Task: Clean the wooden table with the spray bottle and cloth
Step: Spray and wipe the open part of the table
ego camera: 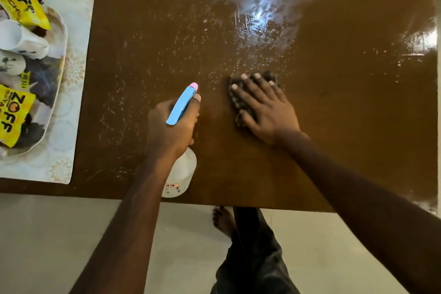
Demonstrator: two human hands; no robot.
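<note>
Near the front edge of the tabletop (358, 107), our left hand (171, 126) grips the spray bottle (181, 174); our right hand (265, 110), fingers spread, presses the cloth (235, 99). Unwiped droplets (167, 43) may dry streaky.

- placemat (80, 74), well left of the left hand (171, 126);
- tray (62, 38) on it, farther left;
- yellow packets (20, 0) and white cups (21, 40) in the tray

The single head view looks steeply down, close over the wooden table (334, 102) and floor (47, 246).
</note>
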